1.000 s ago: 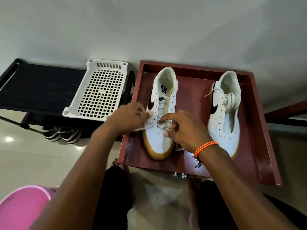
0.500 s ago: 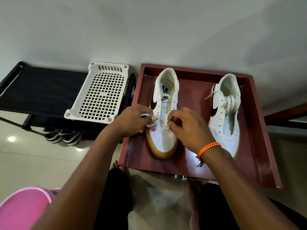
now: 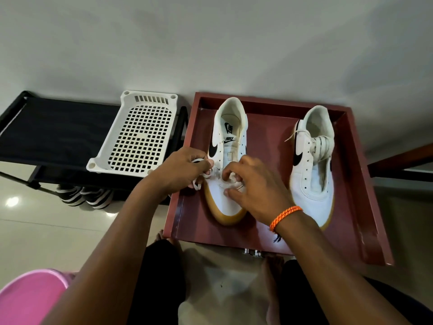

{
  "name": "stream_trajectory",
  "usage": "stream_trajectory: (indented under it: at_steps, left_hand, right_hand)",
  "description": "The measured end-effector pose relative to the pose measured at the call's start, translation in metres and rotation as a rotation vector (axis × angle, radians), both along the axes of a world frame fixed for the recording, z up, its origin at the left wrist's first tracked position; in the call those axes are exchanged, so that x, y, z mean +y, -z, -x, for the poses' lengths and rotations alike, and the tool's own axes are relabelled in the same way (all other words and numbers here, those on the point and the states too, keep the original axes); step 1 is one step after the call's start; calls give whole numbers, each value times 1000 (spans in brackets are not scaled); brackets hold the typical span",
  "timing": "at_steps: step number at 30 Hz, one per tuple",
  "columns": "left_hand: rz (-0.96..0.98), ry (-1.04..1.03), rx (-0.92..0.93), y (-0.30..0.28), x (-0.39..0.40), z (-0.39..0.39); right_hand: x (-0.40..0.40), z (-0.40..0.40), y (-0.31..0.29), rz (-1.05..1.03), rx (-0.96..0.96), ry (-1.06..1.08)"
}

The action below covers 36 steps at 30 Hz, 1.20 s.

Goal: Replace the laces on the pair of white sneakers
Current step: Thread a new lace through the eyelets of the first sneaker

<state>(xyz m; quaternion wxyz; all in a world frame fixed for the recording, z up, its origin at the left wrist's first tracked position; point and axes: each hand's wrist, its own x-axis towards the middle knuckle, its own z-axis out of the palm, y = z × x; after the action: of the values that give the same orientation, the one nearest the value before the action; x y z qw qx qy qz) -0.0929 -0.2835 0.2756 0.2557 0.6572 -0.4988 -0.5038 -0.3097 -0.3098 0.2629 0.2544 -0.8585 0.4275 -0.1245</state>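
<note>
While left sneaker (image 3: 228,160) sits in tray (image 3: 351,184), left hand (image 3: 181,171) pinches lace (image 3: 199,181) beside toe eyelets, right hand (image 3: 254,186) curls round other end. Lace limp, light, slippery: grip near tip.

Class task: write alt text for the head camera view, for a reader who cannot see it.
A person's left hand and right hand pinch a white flat lace at the lowest eyelets of the left white gum-soled sneaker. Its partly laced partner, the right white sneaker, sits beside it in a dark red wooden tray.
</note>
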Motion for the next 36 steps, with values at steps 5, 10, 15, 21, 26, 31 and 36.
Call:
stream_trajectory:
  at_steps: [5, 10, 15, 21, 26, 31, 36]
  left_hand:
    - [66, -18, -128, 3, 0, -1]
    - [101, -38, -213, 4, -1, -3]
    - [117, -51, -264, 7, -2, -3]
    - [408, -1, -675, 19, -2, -3]
    - [557, 161, -655, 17, -2, 38]
    - [431, 226, -619, 22, 2, 52]
    - [281, -66, 148, 1, -10, 28]
  right_hand:
    - [-5, -1, 0, 43, -45, 71]
    - [-7, 0, -3, -152, -185, 103]
    - [-17, 1, -13, -512, -663, 220]
    - [-33, 22, -36, -846, -1141, 268]
    - [-41, 38, -53, -1098, -1719, 115]
    - [-50, 55, -51, -1265, -2103, -11]
    - [-62, 66, -44, -1110, -2125, 407]
